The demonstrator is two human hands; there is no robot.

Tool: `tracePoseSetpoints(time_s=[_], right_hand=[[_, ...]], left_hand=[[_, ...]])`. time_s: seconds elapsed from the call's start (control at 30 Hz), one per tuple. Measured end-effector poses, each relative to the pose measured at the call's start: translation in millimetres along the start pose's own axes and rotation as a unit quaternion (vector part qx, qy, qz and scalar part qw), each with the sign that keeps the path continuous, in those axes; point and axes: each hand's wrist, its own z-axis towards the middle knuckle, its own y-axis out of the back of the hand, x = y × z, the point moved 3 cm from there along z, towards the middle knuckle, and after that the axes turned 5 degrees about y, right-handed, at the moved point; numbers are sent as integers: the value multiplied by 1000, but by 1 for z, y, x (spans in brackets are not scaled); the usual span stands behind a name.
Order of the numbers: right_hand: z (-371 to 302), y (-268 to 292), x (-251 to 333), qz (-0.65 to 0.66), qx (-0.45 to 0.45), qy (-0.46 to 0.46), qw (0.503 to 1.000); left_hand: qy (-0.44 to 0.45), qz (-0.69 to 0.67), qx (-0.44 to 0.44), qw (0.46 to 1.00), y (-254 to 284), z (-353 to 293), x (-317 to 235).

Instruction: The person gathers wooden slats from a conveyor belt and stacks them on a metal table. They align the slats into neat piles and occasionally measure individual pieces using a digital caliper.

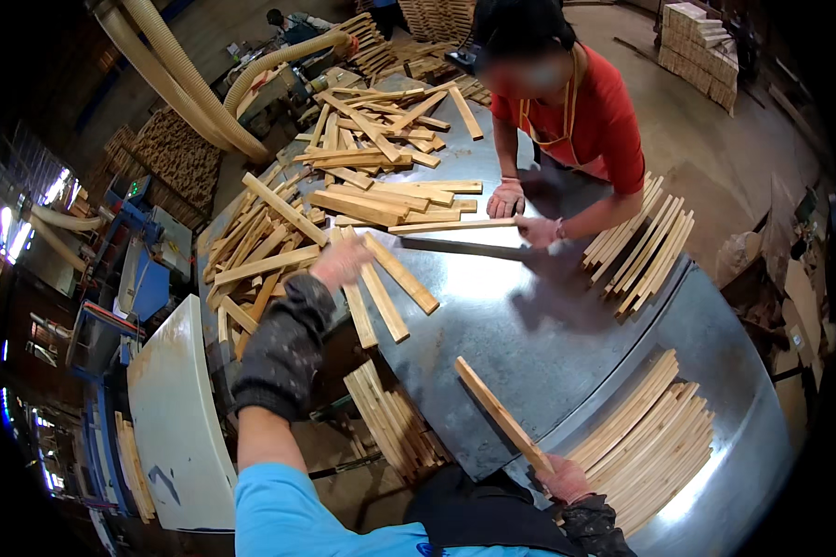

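Observation:
My right hand (564, 479) is closed around the lower end of a wooden strip (502, 414), which slants up and left over the metal table (478, 339). Beside that hand, on the right, pale wooden strips (655, 455) lie side by side in a neat row. My left arm stretches forward, and my left hand (342, 262) is over the near edge of a heap of loose strips (265, 246). Its fingers are blurred, so whether it grips anything is unclear. Just right of it, a few separate strips (401, 272) point toward me.
Across the table, a person in red (581, 121) holds another strip (450, 226) in gloved hands. Another row of strips (641, 243) lies near them. A larger pile (372, 139) covers the far end. Ribbed hoses (190, 84) hang at back left; a pale panel (178, 418) stands left.

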Motion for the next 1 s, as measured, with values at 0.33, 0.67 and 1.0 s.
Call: tracePoseSetpoints(time_s=[0.33,0.67,1.0], right_hand=[[52,5,-16,-201,-21,87,976],[156,34,0,-452,-119,211,859],[197,30,9,-479,-133,176,850]], left_hand=[[221,-402,190,868,-307,-186,60],[326,-371,168,853,-413,-282,67],[334,-359,130,861,-423,-320,74]])
